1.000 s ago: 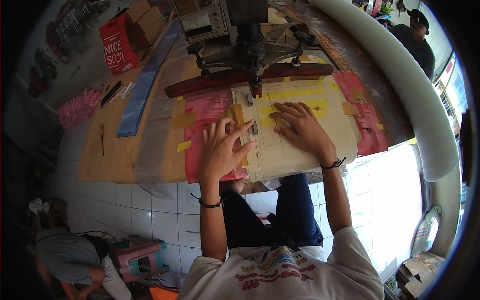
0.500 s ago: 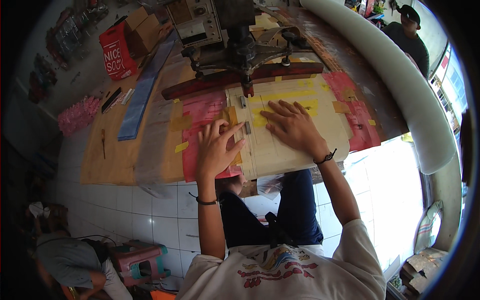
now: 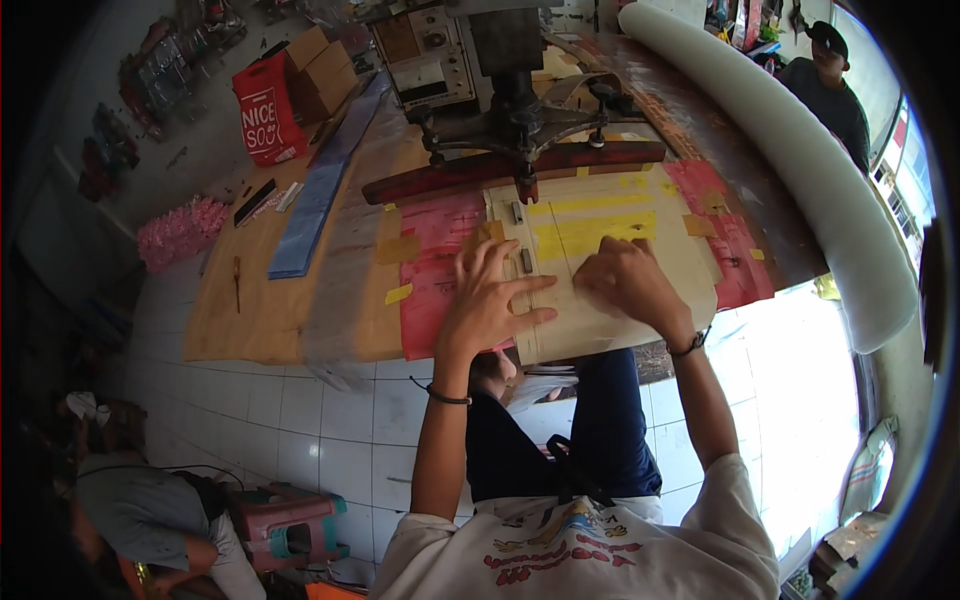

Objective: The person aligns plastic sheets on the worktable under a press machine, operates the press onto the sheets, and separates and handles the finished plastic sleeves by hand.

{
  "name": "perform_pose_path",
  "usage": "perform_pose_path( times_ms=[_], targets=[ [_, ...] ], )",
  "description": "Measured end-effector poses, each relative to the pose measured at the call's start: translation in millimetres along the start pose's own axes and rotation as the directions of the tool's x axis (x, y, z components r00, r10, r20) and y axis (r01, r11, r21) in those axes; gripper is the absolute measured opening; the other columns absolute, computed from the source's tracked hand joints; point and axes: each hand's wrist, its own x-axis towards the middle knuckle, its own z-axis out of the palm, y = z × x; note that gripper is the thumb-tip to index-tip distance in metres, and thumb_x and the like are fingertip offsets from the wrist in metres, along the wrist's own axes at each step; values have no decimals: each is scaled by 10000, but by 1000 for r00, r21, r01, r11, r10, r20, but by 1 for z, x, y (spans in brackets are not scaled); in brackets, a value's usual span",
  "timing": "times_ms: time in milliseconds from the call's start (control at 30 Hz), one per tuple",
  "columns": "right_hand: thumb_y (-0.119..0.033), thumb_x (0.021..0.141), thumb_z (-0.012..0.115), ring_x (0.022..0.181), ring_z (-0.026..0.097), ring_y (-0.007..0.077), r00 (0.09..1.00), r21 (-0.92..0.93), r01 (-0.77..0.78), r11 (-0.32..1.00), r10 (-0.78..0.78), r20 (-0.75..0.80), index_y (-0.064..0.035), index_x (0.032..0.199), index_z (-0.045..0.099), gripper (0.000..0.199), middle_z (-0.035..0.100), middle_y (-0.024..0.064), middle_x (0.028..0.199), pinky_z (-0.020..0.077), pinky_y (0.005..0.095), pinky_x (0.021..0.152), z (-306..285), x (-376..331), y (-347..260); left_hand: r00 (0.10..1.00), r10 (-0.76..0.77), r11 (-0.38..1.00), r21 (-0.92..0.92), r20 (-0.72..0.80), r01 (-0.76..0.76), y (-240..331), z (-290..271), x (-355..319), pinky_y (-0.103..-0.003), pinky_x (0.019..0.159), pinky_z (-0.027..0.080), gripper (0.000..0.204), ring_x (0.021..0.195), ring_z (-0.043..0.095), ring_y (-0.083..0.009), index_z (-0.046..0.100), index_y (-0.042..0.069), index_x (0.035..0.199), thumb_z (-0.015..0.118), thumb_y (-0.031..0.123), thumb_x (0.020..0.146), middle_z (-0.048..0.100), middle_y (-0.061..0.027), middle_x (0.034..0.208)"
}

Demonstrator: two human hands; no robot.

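1. Near the centre of the frame, a cream sheet point(image 3: 590, 328) lies on the wooden worktop point(image 3: 235, 325), with yellow bands point(image 3: 605, 230) across its upper part. A red sheet point(image 3: 425, 325) shows at its left side, another at its right.
2. Two small grey metal bars sit along the cream sheet's left side, one above the other: an upper bar point(image 3: 518, 212) and a lower bar point(image 3: 526, 260). Both have their long axis nearly up and down the frame.
3. The left hand point(image 3: 490, 305) is the nearer one. The lower bar lies just beside its fingers, up and to the right of the palm. Those fingers are spread apart and grip nothing that I can see.
4. The right hand point(image 3: 635, 285) is over the cream sheet, to the right of the lower bar and apart from it. Its fingers look curled inward but blurred; I cannot tell whether they hold anything.
5. Above the hands, a dark metal press point(image 3: 520, 115) stands over a curved red bar point(image 3: 430, 182).
6. At upper left, a red bag point(image 3: 268, 115) stands against a cardboard box point(image 3: 322, 75). The contents of both are hidden from here.
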Motion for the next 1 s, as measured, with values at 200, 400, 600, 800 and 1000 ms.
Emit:
perform_pose_path(
  times_ms=[200,400,600,800,1000],
  targets=[
    [-384,931,754,1218,569,329,928,-81,-84,993,48,-370,-148,1235,721,386,624,128,1269,391,455,1075,14,51,51,1000,18,1000,-11,23,-17,-1,5,-2,-575,1225,204,454,1467,328,-388,816,334,1189,801,575,805,480,-150,1531],
    [-359,921,775,1296,509,340,967,43,-91,995,99,-233,-119,1147,688,340,575,129,1277,376,451,1084,19,48,47,999,43,999,-22,31,-42,-2,2,0,-584,1208,220,433,1450,354,-384,818,286,1187,771,557,853,497,-155,1508],
    [-217,943,739,1070,649,315,943,173,166,971,-105,-316,-95,1166,660,265,710,103,1058,450,430,999,19,46,51,999,47,993,-113,15,-45,-3,-9,29,-506,1156,301,478,1277,538,-301,736,119,1287,773,401,903,658,-106,1307],
    [-57,899,787,912,715,194,912,543,220,810,27,-409,-84,1368,576,515,749,81,966,551,338,810,14,42,35,991,-116,973,-208,-61,101,4,17,64,-400,913,523,503,961,687,-237,660,37,1353,791,246,915,756,-88,1111],
    [10,902,793,971,675,102,925,788,220,575,133,-355,-96,1560,387,781,704,23,974,534,321,965,1,37,24,975,-68,910,-413,-212,-26,2,30,69,-324,821,562,456,870,734,-204,624,-5,1352,770,120,938,775,-95,1023]
  ],
)
